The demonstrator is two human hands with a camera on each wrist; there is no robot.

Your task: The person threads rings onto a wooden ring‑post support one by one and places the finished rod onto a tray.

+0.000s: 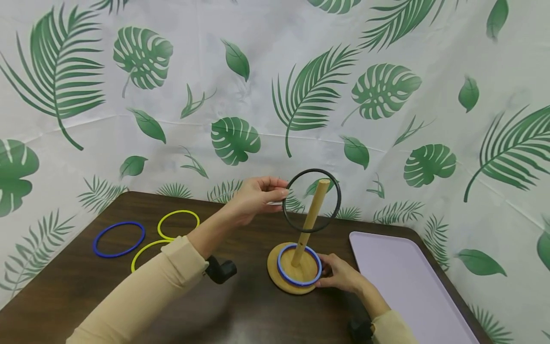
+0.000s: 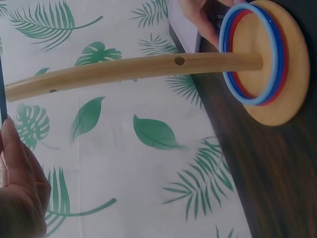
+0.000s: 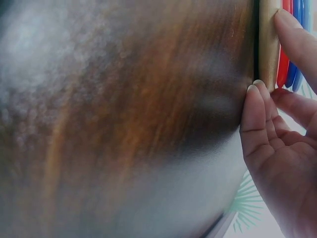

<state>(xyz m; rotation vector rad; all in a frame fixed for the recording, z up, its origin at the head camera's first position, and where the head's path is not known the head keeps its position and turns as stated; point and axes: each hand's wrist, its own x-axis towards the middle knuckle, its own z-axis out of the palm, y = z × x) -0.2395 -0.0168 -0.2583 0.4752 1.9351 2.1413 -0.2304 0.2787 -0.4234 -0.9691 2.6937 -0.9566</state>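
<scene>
My left hand (image 1: 258,196) pinches the left side of a thin black ring (image 1: 339,196) beside the top of a wooden peg (image 1: 315,205). The peg's tip shows within the ring's outline; whether the ring encircles it, I cannot tell. The peg stands on a round wooden base (image 1: 273,272). Low around it lie stacked rings: a red ring (image 3: 283,64), a dark blue ring (image 3: 291,69) and a light blue ring (image 2: 221,44). With thumb above and fingertips at the rim, my right hand (image 1: 339,274) grips the base's right edge.
Left on the dark table (image 1: 240,310) lie a blue ring (image 1: 96,243) and two yellow rings, the farther yellow ring (image 1: 160,227) partly above the nearer one, which my sleeve covers. A lilac tray (image 1: 395,277) lies at right. Behind hangs a leaf-patterned cloth (image 1: 258,95).
</scene>
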